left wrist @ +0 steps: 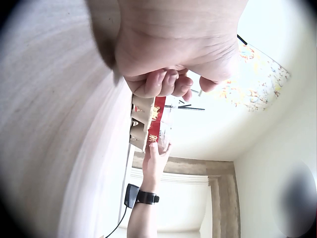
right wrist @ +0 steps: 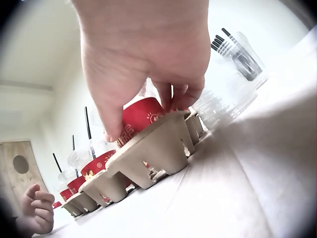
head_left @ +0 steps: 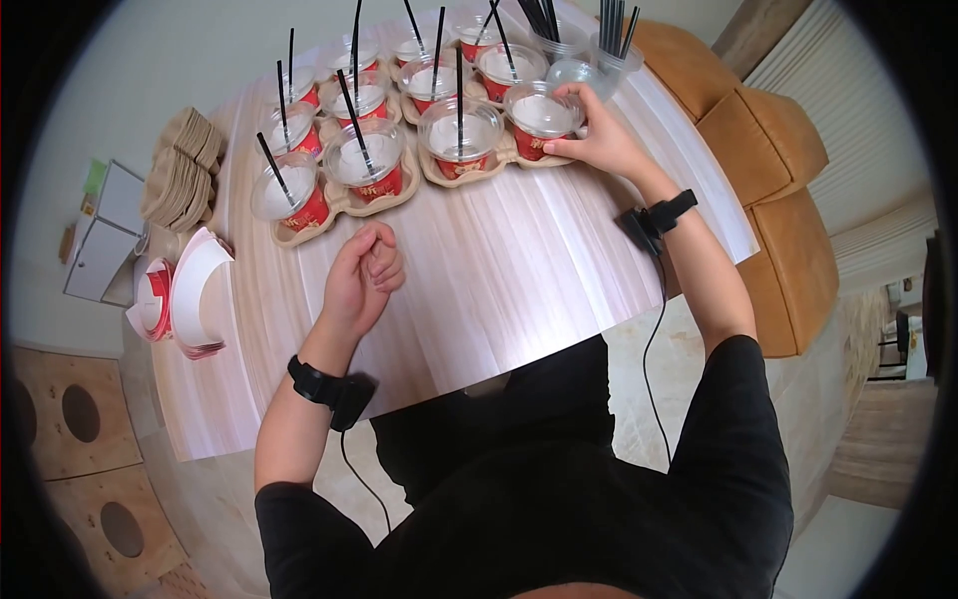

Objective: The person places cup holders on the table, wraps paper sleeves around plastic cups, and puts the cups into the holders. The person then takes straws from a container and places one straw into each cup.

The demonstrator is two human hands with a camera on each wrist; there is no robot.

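Observation:
My right hand (head_left: 606, 140) holds a red paper cup (right wrist: 144, 115) at the near right of the rows, thumb on one side and fingers on the other. This cup has a clear domed lid (head_left: 544, 112) and no straw showing. It sits in a pulp cup carrier (right wrist: 153, 148). My left hand (head_left: 364, 275) is over the table just in front of the carriers, its fingers loosely curled with nothing in them. Nearest to it are lidded red cups with black straws, one of them the front cup (head_left: 379, 185).
Clear tubs (head_left: 564, 42) with black straws stand at the back right, beside stacked clear lids (head_left: 574, 75). Stacked pulp carriers (head_left: 180, 180) and white-and-red paper pieces (head_left: 200, 290) lie on the table's left. A tan leather sofa (head_left: 768, 150) borders its right.

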